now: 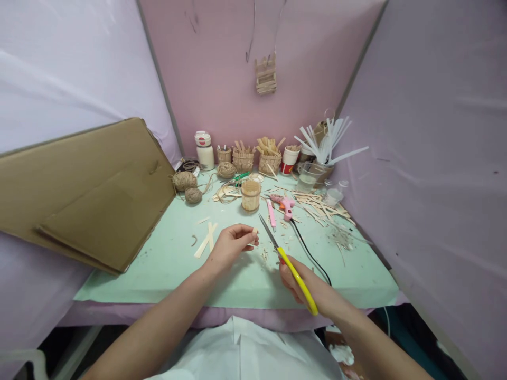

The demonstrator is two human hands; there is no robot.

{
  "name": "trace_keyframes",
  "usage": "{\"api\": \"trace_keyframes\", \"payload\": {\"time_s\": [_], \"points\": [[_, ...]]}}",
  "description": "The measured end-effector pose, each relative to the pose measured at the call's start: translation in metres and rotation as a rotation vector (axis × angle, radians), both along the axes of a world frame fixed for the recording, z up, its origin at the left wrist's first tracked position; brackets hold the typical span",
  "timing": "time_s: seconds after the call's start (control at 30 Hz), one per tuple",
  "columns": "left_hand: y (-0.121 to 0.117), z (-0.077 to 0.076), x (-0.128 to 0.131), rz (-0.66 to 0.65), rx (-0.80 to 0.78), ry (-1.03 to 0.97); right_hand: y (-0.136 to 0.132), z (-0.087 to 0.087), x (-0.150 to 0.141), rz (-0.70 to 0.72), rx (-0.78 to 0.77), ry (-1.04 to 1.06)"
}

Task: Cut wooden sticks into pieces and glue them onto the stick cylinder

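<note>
Just below frame centre, left hand (234, 241) pinched wood piece (255, 230); right hand (312, 279) gripped yellow scissors (289, 262), blades (270, 232) slanting up-left, right of it.

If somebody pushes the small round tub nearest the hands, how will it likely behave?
The tub is probably light for its size: its top looks open. Its base looks nearly as wide as its top, so a low push may slide it. Knocked over, it could roll on its round wall.
</note>
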State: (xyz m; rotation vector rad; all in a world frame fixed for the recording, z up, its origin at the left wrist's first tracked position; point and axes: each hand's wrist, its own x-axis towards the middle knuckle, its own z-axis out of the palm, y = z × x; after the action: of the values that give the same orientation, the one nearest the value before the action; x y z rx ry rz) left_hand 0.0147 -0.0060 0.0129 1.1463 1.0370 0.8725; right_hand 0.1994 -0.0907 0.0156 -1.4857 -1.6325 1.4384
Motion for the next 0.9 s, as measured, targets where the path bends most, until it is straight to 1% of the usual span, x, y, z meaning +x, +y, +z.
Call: {"api": "trace_keyframes", "payload": {"time_s": [0.07, 0.13, 0.2, 0.27, 0.33, 0.43, 0.57, 0.7, 0.8, 0.9], "points": [[0.001, 0.0, 0.0, 0.0, 0.003, 0.007, 0.0, -0.002, 0.001, 0.013, -0.012, 0.007], [0.0, 0.001, 0.0, -0.008, -0.012, -0.008, 0.001, -0.003, 0.0, -0.017, -0.02, 0.007], [-0.003, 0.001, 0.002, -0.042, -0.047, -0.043, 0.004, -0.005, -0.001, -0.104, 0.004, -0.006], [-0.007, 0.002, 0.004, -0.11, -0.099, -0.084, 0.009, -0.006, -0.001, -0.209, 0.066, -0.01], [-0.012, 0.002, 0.006, -0.178, -0.138, -0.109, 0.016, -0.005, -0.001, -0.298, 0.15, 0.033], [-0.019, 0.001, 0.01, -0.239, -0.134, -0.102, 0.024, -0.003, -0.002, -0.378, 0.241, 0.129], [-0.024, 0.001, 0.014, -0.277, -0.097, -0.062, 0.03, -0.01, -0.004, -0.38, 0.264, 0.245], [-0.026, 0.0, 0.015, -0.292, -0.111, -0.062, 0.032, -0.019, -0.006, -0.373, 0.269, 0.329], [-0.026, -0.002, 0.013, -0.318, -0.2, -0.145, 0.031, -0.016, -0.007, -0.358, 0.245, 0.377], [-0.024, -0.006, 0.011, -0.395, -0.377, -0.248, 0.028, -0.01, -0.008, -0.33, 0.184, 0.452]]}}
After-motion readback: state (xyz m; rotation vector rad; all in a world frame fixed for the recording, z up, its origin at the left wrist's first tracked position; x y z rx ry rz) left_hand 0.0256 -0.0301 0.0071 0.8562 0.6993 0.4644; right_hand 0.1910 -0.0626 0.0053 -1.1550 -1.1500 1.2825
